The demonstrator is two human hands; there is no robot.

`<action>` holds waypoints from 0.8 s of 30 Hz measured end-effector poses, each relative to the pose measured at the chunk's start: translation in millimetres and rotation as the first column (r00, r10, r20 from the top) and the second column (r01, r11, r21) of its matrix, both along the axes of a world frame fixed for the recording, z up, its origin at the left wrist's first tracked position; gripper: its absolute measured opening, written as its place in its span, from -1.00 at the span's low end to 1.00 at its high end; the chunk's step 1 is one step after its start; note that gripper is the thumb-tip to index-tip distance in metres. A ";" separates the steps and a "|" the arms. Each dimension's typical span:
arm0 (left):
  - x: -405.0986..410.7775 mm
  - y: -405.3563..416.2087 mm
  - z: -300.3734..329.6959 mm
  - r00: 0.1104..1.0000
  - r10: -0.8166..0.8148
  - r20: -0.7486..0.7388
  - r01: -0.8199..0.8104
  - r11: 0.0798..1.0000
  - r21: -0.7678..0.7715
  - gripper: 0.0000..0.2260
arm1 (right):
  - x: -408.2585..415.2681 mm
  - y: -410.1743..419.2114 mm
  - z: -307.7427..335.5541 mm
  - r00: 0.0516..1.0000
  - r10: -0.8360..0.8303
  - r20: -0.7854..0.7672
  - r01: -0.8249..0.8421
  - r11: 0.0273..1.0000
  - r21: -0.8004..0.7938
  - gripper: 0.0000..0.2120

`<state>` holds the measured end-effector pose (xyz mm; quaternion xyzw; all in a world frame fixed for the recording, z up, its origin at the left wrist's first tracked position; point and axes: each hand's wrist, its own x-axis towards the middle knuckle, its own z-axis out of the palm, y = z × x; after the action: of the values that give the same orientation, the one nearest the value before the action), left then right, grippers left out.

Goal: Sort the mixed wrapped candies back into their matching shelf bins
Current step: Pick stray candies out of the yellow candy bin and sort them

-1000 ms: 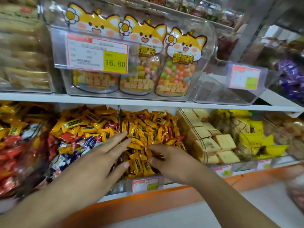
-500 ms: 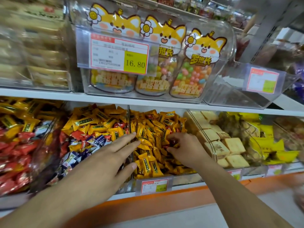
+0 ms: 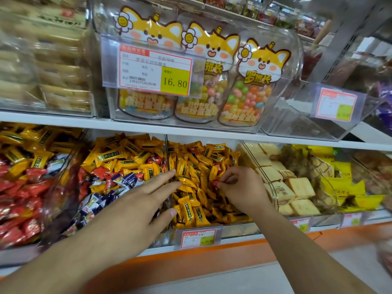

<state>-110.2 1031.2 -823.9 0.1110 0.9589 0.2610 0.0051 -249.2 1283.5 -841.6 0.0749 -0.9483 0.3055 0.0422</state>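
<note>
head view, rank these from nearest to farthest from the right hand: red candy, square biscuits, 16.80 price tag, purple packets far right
1. red candy: pinched in the right hand's fingertips, in the orange candy bin.
2. square biscuits: next bin to the right, same shelf.
3. 16.80 price tag: shelf above, up and left.
4. purple packets: upper shelf, at the far right edge.

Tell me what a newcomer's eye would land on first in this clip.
Probably the cartoon fox candy pouches in the clear upper bin, beside the 16.80 price tag. Below, the right hand pinches a red candy out of the orange-wrapped candy bin, while the left hand rests flat beside it.
</note>
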 end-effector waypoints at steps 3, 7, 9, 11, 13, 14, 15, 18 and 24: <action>-0.5 -0.7 1.0 1.000 -0.001 0.004 0.001 1.000 0.011 -0.46 | 3.6 3.2 14.1 0.998 -0.048 0.048 0.054 0.988 -0.143 -0.88; -1.2 -1.6 2.3 1.000 0.025 -0.002 -0.025 0.996 0.085 -0.49 | 21.9 -0.5 40.9 0.993 -0.019 0.118 0.065 0.915 -0.398 -0.88; 0.7 -1.7 7.6 0.997 0.074 -0.037 -0.069 0.990 0.126 -0.51 | 35.5 -8.8 52.5 0.987 0.086 0.137 -0.009 0.874 -0.486 -0.88; 3.7 -2.8 16.3 0.988 0.152 -0.039 -0.139 0.962 0.234 -0.57 | 49.7 -21.6 61.3 0.969 0.204 0.138 -0.101 0.839 -0.535 -0.89; 7.4 -5.7 26.4 0.977 0.207 0.042 -0.204 0.869 0.451 -0.62 | 64.3 -38.8 67.5 0.945 0.299 0.134 -0.173 0.802 -0.571 -0.90; 8.5 -6.6 30.9 0.974 0.207 0.093 -0.223 0.807 0.547 -0.63 | 70.5 -46.5 69.0 0.931 0.342 0.128 -0.207 0.785 -0.584 -0.90; 11.6 -8.6 36.2 0.971 0.193 0.141 -0.238 0.747 0.621 -0.65 | 77.5 -56.2 70.4 0.915 0.384 0.126 -0.240 0.767 -0.595 -0.91; 22.3 -18.8 46.4 0.959 0.176 0.221 -0.281 0.663 0.694 -0.76 | 91.7 -81.1 68.6 0.885 0.449 0.124 -0.303 0.757 -0.579 -0.90; 38.1 -82.8 38.4 0.902 0.411 0.133 -0.427 0.803 0.415 -0.83 | 103.9 -128.6 60.4 0.908 0.408 0.093 -0.353 0.866 -0.355 -0.90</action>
<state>-72.0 948.3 -785.5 -0.1099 0.8765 0.4648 -0.0603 -145.3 1154.9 -781.1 0.2271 -0.8500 0.4676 -0.0855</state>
